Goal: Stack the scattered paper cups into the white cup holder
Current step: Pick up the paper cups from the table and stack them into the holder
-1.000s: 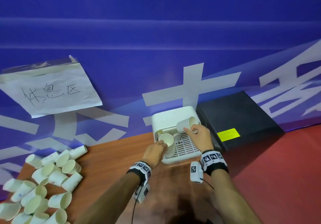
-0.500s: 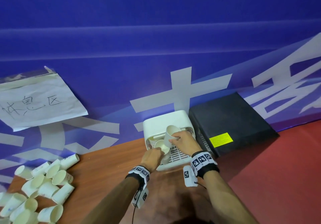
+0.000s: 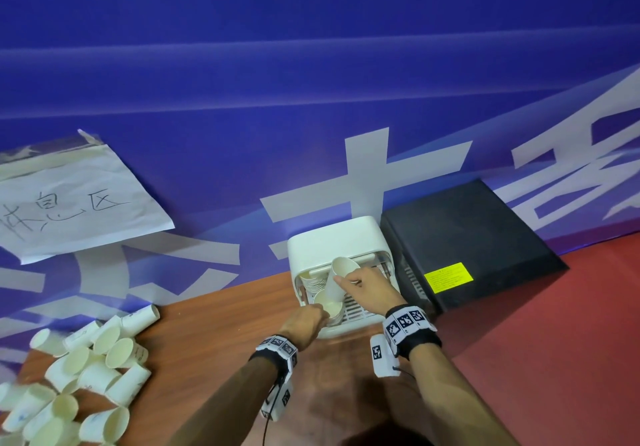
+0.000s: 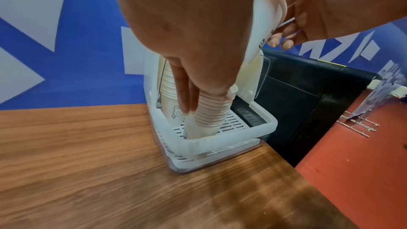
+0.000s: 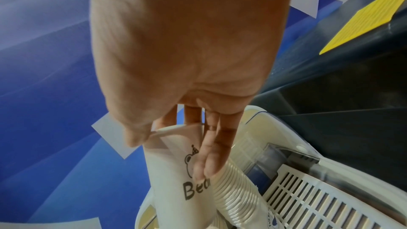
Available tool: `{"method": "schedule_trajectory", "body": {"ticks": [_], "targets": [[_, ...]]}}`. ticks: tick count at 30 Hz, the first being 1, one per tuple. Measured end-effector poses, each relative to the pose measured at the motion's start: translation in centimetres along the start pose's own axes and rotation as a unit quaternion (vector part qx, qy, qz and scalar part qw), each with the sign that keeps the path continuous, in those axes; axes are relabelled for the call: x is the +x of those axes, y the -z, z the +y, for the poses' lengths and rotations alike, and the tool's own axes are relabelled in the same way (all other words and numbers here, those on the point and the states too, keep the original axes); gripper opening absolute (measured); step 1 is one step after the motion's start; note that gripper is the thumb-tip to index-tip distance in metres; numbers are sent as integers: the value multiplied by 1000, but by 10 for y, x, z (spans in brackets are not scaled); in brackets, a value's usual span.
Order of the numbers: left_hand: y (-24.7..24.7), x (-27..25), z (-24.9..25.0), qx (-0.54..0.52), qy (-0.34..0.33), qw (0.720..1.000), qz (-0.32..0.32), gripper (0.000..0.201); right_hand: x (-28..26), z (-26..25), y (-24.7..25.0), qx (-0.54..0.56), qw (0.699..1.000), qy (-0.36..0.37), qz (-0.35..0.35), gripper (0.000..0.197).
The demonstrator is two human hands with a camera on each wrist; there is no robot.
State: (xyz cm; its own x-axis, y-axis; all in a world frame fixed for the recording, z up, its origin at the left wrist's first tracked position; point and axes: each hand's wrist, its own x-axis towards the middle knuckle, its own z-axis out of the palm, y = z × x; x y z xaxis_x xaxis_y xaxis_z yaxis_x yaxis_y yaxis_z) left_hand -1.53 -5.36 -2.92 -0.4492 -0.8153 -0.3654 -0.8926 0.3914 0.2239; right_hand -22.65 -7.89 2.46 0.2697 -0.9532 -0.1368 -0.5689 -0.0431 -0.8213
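- Right hand [image 3: 369, 284] pinching a single cup [image 3: 337, 279] by the wall, thumb on one side, fingers on the other (bear print and "Bea…" lettering on it in the right wrist view).
- Cup tilted, mouth up and back toward the holder's [image 3: 337, 241] hood, base pointing down at the stack [image 4: 210, 114].
- Base looks partly entered in the stack's top cup, but hard to tell how deep; contact point hidden by the fingers.
- Left hand [image 3: 304, 324] wrapped round the stack, fingers extended down its ribbed rims, bracing it; stack leaning, standing on the holder's slotted tray [image 4: 237, 124].
- Second nested stack [image 4: 168, 93] upright behind it, at the left rear of the holder under the hood.
- Holder sitting on the wooden table [image 3: 207, 335], back against the blue wall [image 3: 311, 99], black box [image 3: 464, 238] with a yellow label just beside it on the right.
- Loose cups [image 3: 83, 376] heaped on the table's left end, lying on their sides, well apart from the holder.
- Handwritten paper sign [image 3: 69, 200] taped on the wall above that heap.
- Marker bands on both wrists.
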Motion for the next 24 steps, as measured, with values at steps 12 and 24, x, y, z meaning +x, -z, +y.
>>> {"method": "schedule_trajectory", "body": {"ticks": [12,24], "targets": [[8,-32,-22,-29,-9,992,120,42,12,-1,-25,25,997,-2,-79,27],[15,-36,-32,51,-8,999,-6,73,16,40,-91,-61,989,-115,-64,16]]}}
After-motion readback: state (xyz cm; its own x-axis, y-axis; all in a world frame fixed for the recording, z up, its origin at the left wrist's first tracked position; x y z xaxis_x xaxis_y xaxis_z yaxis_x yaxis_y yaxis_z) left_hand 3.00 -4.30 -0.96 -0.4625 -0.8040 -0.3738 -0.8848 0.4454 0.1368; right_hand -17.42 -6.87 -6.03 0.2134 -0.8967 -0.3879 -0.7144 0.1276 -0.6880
